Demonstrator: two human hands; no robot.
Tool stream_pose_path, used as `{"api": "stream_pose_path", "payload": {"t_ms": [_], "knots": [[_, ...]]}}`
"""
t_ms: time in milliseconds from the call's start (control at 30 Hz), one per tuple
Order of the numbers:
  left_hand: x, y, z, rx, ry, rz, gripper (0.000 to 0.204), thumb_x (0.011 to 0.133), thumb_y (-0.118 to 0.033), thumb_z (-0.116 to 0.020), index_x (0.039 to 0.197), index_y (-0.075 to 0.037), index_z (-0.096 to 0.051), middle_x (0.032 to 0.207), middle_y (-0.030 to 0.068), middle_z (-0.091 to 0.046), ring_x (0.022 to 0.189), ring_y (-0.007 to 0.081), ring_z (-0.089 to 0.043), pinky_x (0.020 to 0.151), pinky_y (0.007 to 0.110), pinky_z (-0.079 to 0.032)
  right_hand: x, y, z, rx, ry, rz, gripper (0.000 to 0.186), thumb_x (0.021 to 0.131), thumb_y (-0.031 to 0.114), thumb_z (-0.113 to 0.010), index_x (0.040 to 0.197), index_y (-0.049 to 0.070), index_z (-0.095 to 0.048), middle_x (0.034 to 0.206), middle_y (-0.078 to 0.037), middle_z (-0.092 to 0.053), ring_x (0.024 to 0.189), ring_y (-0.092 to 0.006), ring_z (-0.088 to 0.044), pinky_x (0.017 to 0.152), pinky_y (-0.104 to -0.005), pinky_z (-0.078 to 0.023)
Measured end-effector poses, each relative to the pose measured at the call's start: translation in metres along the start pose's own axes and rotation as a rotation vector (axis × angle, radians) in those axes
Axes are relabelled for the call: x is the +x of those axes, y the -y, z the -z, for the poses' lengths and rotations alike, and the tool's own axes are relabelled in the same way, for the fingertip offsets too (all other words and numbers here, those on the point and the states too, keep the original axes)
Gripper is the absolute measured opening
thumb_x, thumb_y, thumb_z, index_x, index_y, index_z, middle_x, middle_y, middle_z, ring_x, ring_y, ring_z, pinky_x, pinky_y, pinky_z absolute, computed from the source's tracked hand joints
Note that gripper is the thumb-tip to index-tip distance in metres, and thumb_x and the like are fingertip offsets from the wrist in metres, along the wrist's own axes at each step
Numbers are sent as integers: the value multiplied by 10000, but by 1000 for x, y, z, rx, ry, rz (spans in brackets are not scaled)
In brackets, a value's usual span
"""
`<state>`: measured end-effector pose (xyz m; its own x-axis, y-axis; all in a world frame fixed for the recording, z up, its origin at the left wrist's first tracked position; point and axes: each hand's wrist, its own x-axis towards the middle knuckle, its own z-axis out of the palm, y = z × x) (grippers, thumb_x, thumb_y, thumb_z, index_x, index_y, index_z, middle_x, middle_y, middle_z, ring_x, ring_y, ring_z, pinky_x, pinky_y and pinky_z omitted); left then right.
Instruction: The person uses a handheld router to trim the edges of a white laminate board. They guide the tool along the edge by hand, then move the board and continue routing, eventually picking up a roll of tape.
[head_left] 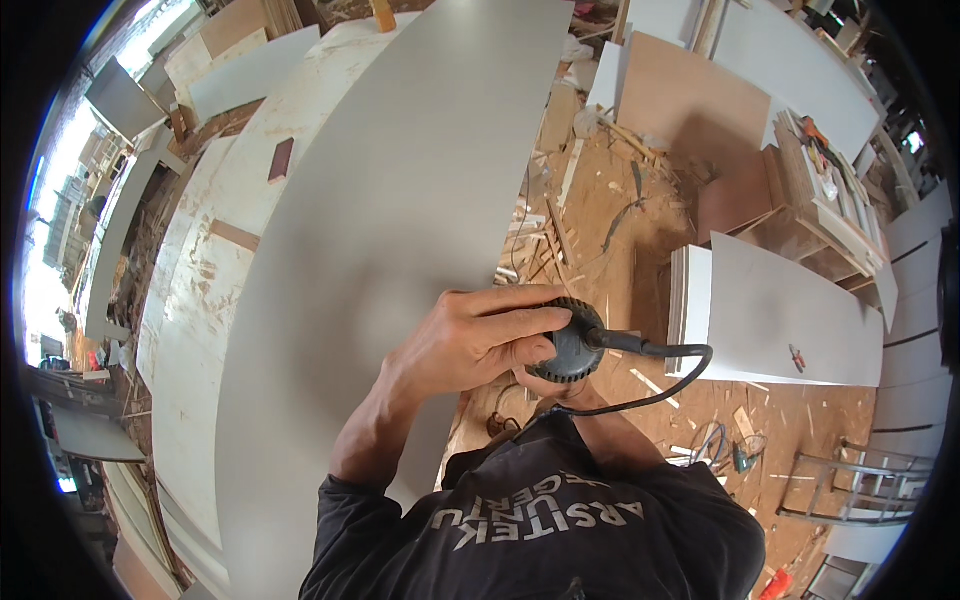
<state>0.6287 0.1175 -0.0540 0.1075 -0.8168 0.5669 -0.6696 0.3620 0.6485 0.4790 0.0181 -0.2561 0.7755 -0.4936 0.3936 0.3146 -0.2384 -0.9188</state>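
Black tool point(575, 342) sat gripped in the left hand point(470, 340) at the grey panel's point(400, 200) right edge; the right hand point(548, 385), mostly hidden beneath, seemed to clasp it too. Cord point(660, 375) trailed right over littered floor point(620, 210).

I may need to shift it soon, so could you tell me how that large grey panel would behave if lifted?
The grey panel looks broad and thin, so it would probably flex and feel awkward. Its smooth face may be slippery.
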Motion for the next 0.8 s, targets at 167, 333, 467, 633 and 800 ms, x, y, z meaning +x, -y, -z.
{"api": "stream_pose_path", "payload": {"t_ms": [167, 333, 467, 633, 800], "knots": [[-14, 18, 1, 9, 17, 129, 290, 890, -141, -749, 1169, -65, -728, 1196, 125, -724, 855, 247, -743, 696, 313, -607, 3, -5, -4, -368, 241, -154, 712, 893, 471, -628, 1488, 155, -397, 1483, -70, -494, 1374, -262, -468, 1127, -473, -412], [-47, 85, 15, -66, -176, 682, 523, 1029, -291, -562, 1477, -35, -476, 1302, 177, -666, 922, 320, -703, 830, 364, -562, -24, -106, -5, -1634, 426, 275, 688, 878, 263, -664, 1498, 87, -424, 1445, -73, -515, 1356, -247, -463, 1126, -441, -383], [-140, 200, 24, 821, -262, 966, 589, 1030, -343, -539, 1499, -4, -431, 1495, 228, -488, 1361, 410, -448, 1147, 520, -332, -29, -135, -30, -1742, 360, 452, 810, 834, 150, -718, 1533, -4, -341, 1466, -127, -482, 1402, -252, -421, 1192, -412, -298], [-168, 225, 1, 928, -255, 977, 603, 1011, -373, -564, 1480, -15, -438, 1571, 232, -377, 1503, 424, -267, 1230, 571, -168, 26, -69, -48, -497, -36, 53, 726, 752, 145, -737, 1386, 3, -414, 1339, -137, -508, 1241, -251, -500, 1066, -417, -398], [-161, 222, 1, 919, -273, 964, 569, 1006, -374, -583, 1449, -34, -470, 1569, 219, -386, 1501, 413, -277, 1224, 573, -186, 54, -33, -58, -507, -29, 73, 670, 686, 147, -754, 1275, 4, -469, 1216, -144, -541, 1087, -246, -575, 962, -422, -483]]}}
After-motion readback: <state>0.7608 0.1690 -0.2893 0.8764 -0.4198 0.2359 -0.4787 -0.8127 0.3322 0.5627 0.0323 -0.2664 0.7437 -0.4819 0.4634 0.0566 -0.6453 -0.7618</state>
